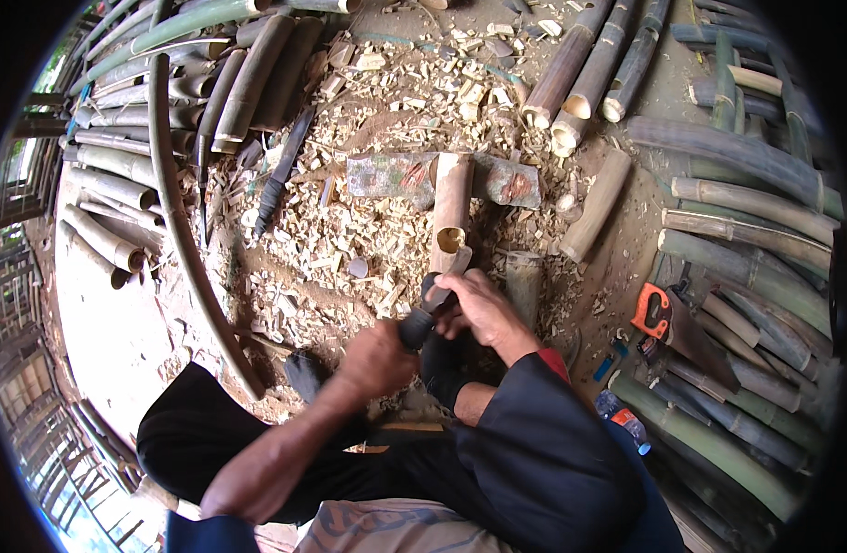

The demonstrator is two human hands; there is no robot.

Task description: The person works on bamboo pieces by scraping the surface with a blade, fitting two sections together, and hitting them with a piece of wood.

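Note:
My left hand (379, 358) is closed around the black-wrapped handle of a knife (434, 297). My right hand (486, 309) is closed on the same knife farther forward, where the handle meets the blade. Its short grey blade points away from me, against the near end of a bamboo section (454, 198). That section lies lengthwise with its open, hollow end toward me. Under its far part a short, rough-barked log (377, 175) lies crosswise. My fingers partly hide the blade, so its exact contact with the bamboo rim is unclear.
Wood chips (349, 244) cover the ground. A long black-handled blade (285, 170) lies left of the log, beside a curved pole (179, 221). Bamboo pieces (746, 240) are piled on both sides. An orange-handled saw (652, 311) and a plastic bottle (626, 422) are at right.

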